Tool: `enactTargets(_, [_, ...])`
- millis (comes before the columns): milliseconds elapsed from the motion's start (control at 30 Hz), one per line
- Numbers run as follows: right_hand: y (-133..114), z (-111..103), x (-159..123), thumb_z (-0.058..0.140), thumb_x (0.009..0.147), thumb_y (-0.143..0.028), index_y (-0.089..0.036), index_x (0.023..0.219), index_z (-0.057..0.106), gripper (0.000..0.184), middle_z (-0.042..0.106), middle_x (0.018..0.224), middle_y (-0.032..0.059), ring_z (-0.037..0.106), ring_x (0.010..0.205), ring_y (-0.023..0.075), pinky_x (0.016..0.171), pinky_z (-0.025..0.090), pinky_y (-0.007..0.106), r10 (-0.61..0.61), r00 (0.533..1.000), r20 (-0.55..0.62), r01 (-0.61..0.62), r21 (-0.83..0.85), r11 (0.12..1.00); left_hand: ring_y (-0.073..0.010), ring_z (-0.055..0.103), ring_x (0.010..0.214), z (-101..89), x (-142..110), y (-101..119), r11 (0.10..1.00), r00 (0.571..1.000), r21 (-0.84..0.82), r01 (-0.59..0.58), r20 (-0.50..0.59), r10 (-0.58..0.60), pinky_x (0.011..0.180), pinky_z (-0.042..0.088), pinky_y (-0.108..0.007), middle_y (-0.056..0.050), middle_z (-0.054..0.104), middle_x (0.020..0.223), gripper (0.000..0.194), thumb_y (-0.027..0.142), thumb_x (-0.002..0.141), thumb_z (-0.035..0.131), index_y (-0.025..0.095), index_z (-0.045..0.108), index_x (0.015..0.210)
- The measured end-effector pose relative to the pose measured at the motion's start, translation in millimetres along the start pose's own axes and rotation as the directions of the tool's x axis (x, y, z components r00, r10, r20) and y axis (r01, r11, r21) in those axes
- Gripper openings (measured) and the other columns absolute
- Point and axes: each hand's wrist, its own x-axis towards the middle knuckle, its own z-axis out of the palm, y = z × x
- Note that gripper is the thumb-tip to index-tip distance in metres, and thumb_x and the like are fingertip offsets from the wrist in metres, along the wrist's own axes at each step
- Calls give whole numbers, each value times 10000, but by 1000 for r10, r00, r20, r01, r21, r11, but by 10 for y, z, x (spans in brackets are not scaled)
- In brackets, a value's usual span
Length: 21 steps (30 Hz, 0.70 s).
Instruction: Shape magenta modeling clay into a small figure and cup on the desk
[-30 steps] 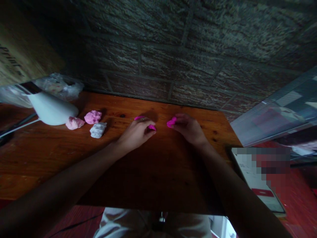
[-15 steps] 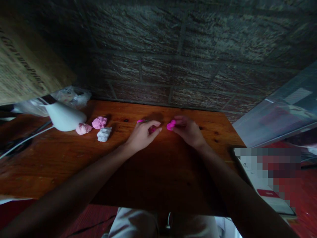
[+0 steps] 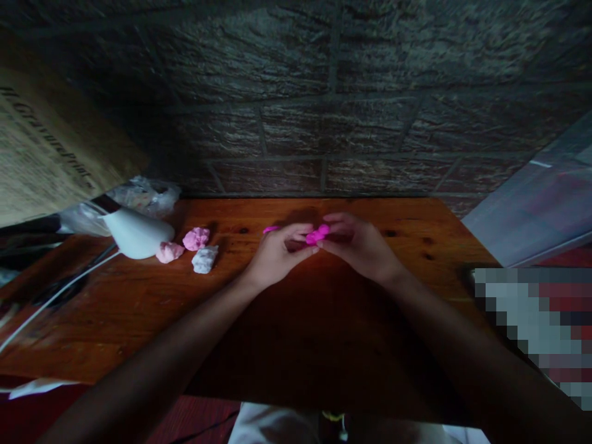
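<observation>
The magenta clump (image 3: 317, 235) sits between the two hands, just above or on the desk (image 3: 120, 320); its exact height is hard to judge. Its longer axis runs mostly crosswise, from the left fingertips toward the right ones, with the right end tipped slightly toward the wall (image 3: 291, 132). The right hand (image 3: 367, 248) has its grip pinched on that right end, thumb on the near side. The left hand (image 3: 282, 251) is just as near: its thumb and forefinger curve around the left end, a gap showing behind their tips, but whether they press on it cannot be told. Another magenta bit (image 3: 271, 229) shows at the left hand's far edge, held or lying loose, unclear which. Two pink lumps (image 3: 197, 238) and a white lump (image 3: 205, 259) lie well off to the left.
</observation>
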Motion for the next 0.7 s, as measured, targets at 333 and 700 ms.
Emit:
enactTargets(333, [-53, -14, 14, 843, 749, -316, -239, 1079, 692, 371, 820, 1011, 38, 785, 945, 224, 927, 616, 403, -6, 1000, -3, 6, 85, 996, -225, 741, 1053, -30, 9, -1, 938, 986, -317, 141, -44, -163, 997, 567, -403, -113, 772, 1180, 553, 191, 643, 909, 129, 696, 1150])
enactTargets(700, [-68, 1, -7, 825, 778, -351, -253, 1134, 698, 390, 813, 1045, 37, 772, 948, 225, 877, 612, 396, -86, 996, -13, 86, -16, 996, -175, 758, 983, -60, -12, 75, 749, 922, -559, 356, 76, -381, 1008, 562, -344, -91, 800, 1053, 375, 100, 743, 822, 124, 728, 1105])
